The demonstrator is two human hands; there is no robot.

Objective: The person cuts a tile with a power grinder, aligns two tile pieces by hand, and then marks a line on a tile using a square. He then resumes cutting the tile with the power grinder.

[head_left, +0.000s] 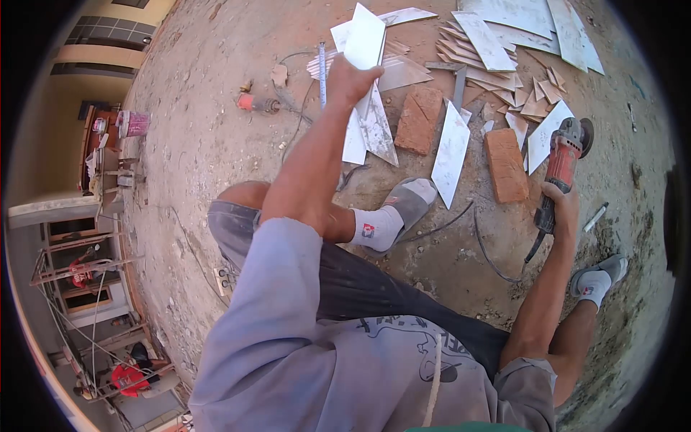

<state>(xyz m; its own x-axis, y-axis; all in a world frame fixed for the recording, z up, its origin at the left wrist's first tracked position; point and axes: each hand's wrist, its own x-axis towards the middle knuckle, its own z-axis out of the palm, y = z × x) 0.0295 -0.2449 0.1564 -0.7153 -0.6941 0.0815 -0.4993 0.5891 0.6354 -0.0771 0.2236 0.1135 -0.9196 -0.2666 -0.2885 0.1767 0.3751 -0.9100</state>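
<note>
My left hand [350, 81] is closed around a pointed white tile piece [365, 37], over a stack of cut tiles; the fingertips are partly hidden. Below it, more tile pieces [378, 129] lean on the ground. My right hand [563, 205] grips the rear body of a red and black angle grinder [561, 160], whose disc points away at the upper right. Between the hands lie two bricks, a left one [418, 119] and a right one [506, 165]. A slanted white tile strip [451, 155] rests between them, near a metal square [458, 85].
Broken tile offcuts [497, 72] and large tile sheets [515, 16] lie at the top. A tape measure [322, 75] and another red power tool [257, 104] are on the left. A marker [596, 217] lies right. Cables cross the dirt. Two people [129, 378] are on scaffolding at far left.
</note>
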